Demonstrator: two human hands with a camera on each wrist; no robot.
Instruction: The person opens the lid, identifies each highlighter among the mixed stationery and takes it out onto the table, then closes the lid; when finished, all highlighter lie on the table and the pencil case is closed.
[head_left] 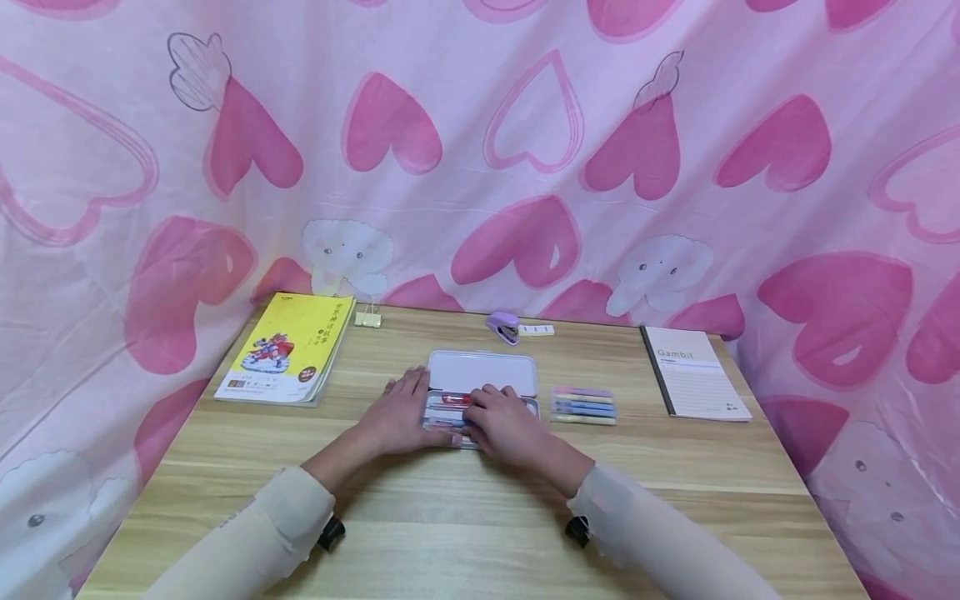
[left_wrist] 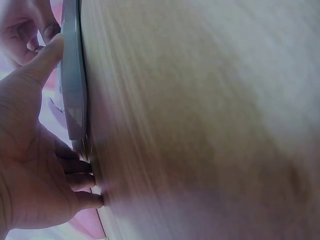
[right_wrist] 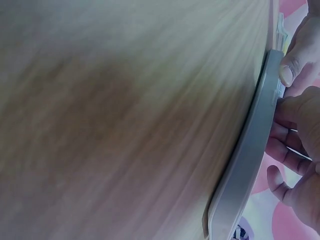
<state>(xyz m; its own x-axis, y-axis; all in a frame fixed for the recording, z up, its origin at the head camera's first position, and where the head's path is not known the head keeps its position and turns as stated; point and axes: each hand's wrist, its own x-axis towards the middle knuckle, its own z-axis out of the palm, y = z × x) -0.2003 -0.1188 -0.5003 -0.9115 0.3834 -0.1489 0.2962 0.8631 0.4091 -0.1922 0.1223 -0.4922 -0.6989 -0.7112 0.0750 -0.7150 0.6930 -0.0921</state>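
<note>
A shallow pencil case point(head_left: 483, 372) lies on the table with its lid raised at the back. Inside its tray are a red pen point(head_left: 454, 400) and other slim items, partly covered by the hands. My left hand point(head_left: 397, 417) rests along the case's left side, fingers straight and thumb over the front edge; the left wrist view shows the grey case wall point(left_wrist: 74, 75) under that thumb. Reaching into the tray from the right is my right hand point(head_left: 506, 423), its fingers bent downward. I cannot tell whether those fingertips pinch something, as the case wall point(right_wrist: 245, 150) hides them.
Right of the case lies a row of several pastel pens point(head_left: 583, 407). A purple stapler point(head_left: 503, 327) and a white strip of staples point(head_left: 536, 331) sit behind. A binder clip point(head_left: 368, 317) and yellow book point(head_left: 288, 350) are at left, a Gambit notebook point(head_left: 696, 373) at right.
</note>
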